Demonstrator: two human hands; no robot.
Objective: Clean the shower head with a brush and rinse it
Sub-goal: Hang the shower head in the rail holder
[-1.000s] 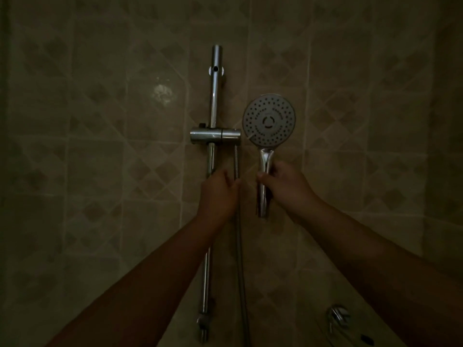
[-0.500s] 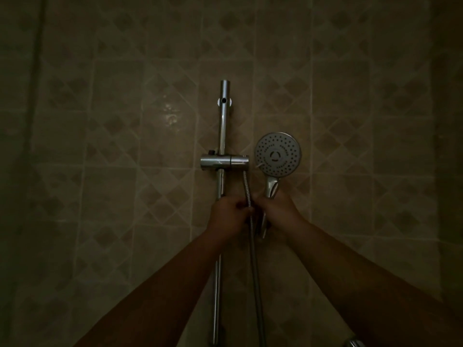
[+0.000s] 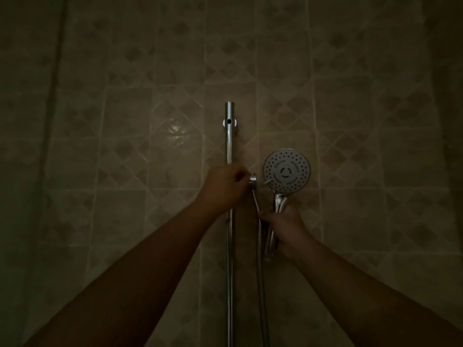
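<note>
The round chrome shower head [image 3: 286, 170] faces me, upright, right of the vertical slide rail [image 3: 229, 146]. My right hand [image 3: 285, 230] grips its chrome handle low down, along with the metal hose [image 3: 261, 284] that hangs beside it. My left hand [image 3: 224, 187] is closed over the chrome holder bracket [image 3: 253, 181] on the rail; only the bracket's right end shows. No brush is in view.
A tiled wall [image 3: 125, 146] with a diamond pattern fills the dim scene. The rail runs down past the bottom edge between my forearms. A darker corner strip lies at the far left [image 3: 30, 171].
My left hand has risen from the hose up onto the holder bracket. The right hand has kept hold of the handle. The camera has tilted upward, so everything sits lower in the frame.
</note>
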